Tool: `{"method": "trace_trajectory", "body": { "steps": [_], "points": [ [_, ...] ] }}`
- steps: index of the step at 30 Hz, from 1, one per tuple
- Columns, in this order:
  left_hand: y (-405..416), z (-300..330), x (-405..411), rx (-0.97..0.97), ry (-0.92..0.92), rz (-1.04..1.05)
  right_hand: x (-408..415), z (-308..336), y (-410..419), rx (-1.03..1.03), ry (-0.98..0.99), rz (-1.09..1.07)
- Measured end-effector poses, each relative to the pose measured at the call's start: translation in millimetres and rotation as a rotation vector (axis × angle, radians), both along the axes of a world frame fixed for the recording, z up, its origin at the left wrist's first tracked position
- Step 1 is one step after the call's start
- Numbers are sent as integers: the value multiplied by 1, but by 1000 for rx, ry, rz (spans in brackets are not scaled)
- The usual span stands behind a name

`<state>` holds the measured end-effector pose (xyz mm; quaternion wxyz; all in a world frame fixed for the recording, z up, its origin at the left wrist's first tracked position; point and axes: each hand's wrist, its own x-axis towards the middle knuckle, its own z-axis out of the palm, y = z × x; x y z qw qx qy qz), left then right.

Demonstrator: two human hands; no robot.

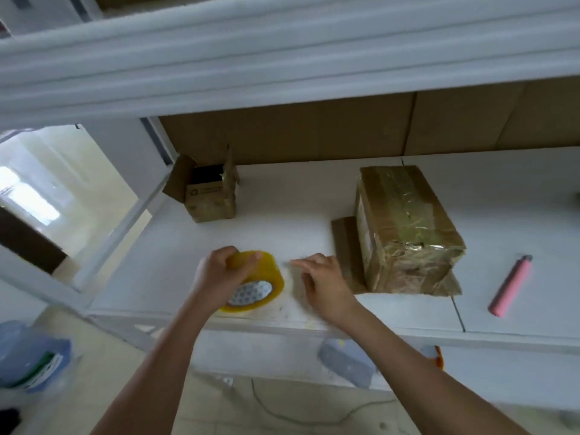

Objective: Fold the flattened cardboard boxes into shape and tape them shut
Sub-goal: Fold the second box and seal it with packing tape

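On the white shelf (282, 189) in front of me, my left hand (219, 274) is gripping the yellow tape roll (266, 277), fingers curling over its top edge near the front lip. My right hand (323, 284) is hovering just beside the roll with fingers loosely extended, holding nothing I can make out through the blur. Right of it, a taped cardboard box (405, 230) is sitting on a flat cardboard piece (345, 246). A small open box (207, 193) is standing further back on the left, and a pink lighter (511, 285) is lying well to the right.
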<state>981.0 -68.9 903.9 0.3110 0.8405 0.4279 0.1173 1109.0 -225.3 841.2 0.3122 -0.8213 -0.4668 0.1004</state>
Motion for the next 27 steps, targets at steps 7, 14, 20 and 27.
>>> {"method": "trace_trajectory", "body": {
  "steps": [7,14,20,27],
  "points": [
    [7,-4,-13,-84,-134,-62,0,-34,19,-133,-42,-56],
    [13,-5,-22,-184,-220,-130,0,-18,23,-25,84,-85],
    [25,-11,-33,-284,-267,-108,0,13,21,0,235,-30],
    [34,-17,-59,-399,-414,-16,-11,64,32,57,156,-54]
  ]
}}
